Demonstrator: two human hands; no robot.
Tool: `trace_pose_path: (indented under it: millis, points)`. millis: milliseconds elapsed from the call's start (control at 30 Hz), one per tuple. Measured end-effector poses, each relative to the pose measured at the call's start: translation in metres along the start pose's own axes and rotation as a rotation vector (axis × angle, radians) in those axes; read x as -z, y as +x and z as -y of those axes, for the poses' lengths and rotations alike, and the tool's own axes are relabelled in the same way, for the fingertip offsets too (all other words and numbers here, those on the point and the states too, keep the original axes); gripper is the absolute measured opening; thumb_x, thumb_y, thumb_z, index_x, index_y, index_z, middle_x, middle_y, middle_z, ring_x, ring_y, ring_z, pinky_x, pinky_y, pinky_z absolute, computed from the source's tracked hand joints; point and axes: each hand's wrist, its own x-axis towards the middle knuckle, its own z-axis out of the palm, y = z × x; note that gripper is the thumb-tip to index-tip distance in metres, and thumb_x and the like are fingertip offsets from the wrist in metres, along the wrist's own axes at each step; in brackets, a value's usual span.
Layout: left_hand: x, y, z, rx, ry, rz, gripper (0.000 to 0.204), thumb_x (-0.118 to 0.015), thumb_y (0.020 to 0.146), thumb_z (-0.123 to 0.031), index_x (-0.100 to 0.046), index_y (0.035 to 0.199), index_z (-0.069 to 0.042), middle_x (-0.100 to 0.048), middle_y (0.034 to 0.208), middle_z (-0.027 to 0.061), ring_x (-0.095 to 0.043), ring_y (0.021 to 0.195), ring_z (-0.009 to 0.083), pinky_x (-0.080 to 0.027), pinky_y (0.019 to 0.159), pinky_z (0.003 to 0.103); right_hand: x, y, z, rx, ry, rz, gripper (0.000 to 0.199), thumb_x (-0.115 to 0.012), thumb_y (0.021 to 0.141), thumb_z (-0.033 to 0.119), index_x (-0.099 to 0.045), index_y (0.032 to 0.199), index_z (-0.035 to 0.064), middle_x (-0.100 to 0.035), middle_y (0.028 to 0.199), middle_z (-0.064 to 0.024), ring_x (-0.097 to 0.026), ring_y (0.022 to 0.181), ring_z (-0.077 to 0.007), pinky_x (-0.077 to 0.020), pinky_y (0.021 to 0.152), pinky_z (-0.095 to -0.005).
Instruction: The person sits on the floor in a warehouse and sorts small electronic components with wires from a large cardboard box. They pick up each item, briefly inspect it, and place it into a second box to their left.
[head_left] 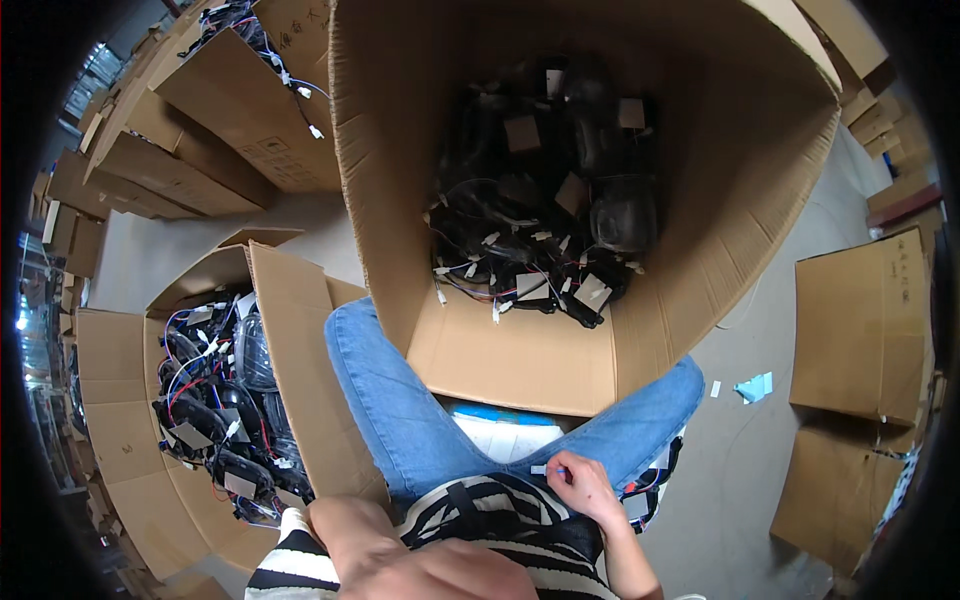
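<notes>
My right hand [583, 486] is in front of my lap with its thumb and fingers pinched together. A small white wire connector [538, 469] sticks out at the fingertips, and a short bit of wire shows beside them. My left arm [350, 530] is bent at the lower edge, close to the camera; my left hand [455, 577] shows at most as bare skin, its fingers hidden. Dark material lies across my lap against the striped shirt, too unclear to name. Between my knees a large open carton [510, 360] holds several black wired parts [500, 215] with white connectors and card tags.
Left of my leg, a second open carton [115, 400] holds similar wired parts [225, 400]. More cartons [260, 125] stand at the far left, wires hanging over one edge. Stacked cartons [860, 330] are on the right. A light-blue scrap [755, 388] lies on the grey floor.
</notes>
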Motion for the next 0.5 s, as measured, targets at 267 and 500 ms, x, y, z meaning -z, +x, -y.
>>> trace_pose_path:
  millis: [267, 500]
  points:
    - [0.148, 0.029, 0.129, 0.669, -0.002, -0.556, 0.030, -0.048, 0.085, -0.018, -0.049, 0.104, 0.006, -0.056, 0.095, 0.0111, -0.036, 0.050, 0.0049, -0.033, 0.045, 0.015, 0.008, 0.009, -0.007, 0.003, 0.055, -0.006, 0.007, -0.057, 0.070, 0.010, -0.056, 0.074, 0.0041, -0.057, 0.067, -0.0122, -0.056, 0.059, -0.0265, -0.0443, 0.054, -0.0335]
    - [0.308, 0.032, 0.277, 0.669, -0.094, -1.181, 0.008, -0.051, 0.078, -0.003, -0.050, 0.085, -0.005, -0.054, 0.077, 0.0077, -0.054, 0.058, 0.0169, -0.048, 0.046, 0.025, 0.010, 0.020, -0.016, -0.085, 0.118, 0.036, 0.006, -0.057, 0.071, 0.012, -0.057, 0.075, 0.0074, -0.058, 0.070, -0.0114, -0.058, 0.064, -0.0285, -0.0459, 0.057, -0.0352]
